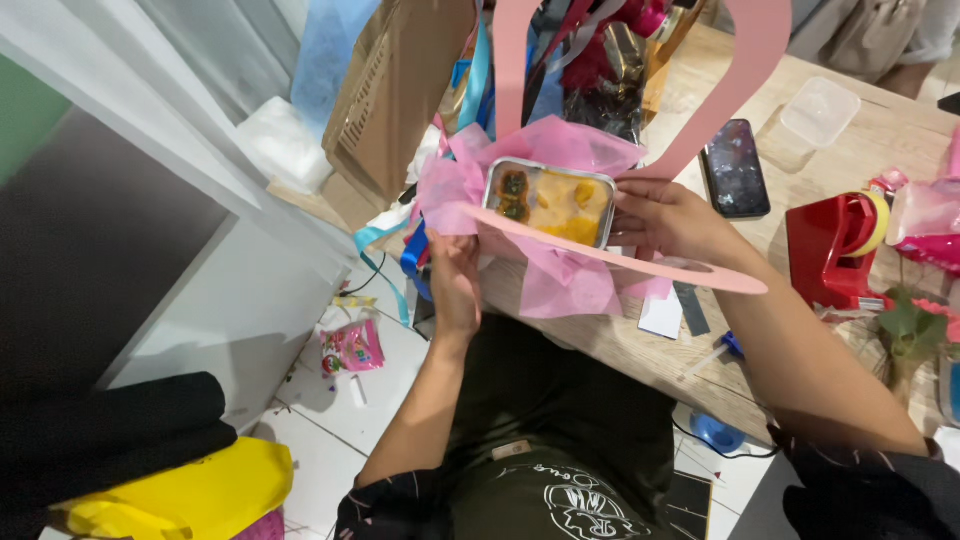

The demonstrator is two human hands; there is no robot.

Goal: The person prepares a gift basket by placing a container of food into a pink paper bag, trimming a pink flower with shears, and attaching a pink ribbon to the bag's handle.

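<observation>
A pink paper gift bag (560, 250) with tall pink handles is held over the edge of a wooden table (800, 170). Pink tissue paper (560, 145) lines it, and a foil tray of yellow and dark food (552, 200) sits inside under a clear lid. My left hand (455, 280) grips the bag's left side among the tissue. My right hand (665, 220) holds the bag's right side beside the tray, fingers curled on the edge.
A dark phone (735, 168) and a clear plastic tub (820, 112) lie on the table. A red tape dispenser (835, 250) stands at right. A cardboard box (395, 90) and ribbons sit behind the bag. A snack packet (352, 348) lies on the tiled floor.
</observation>
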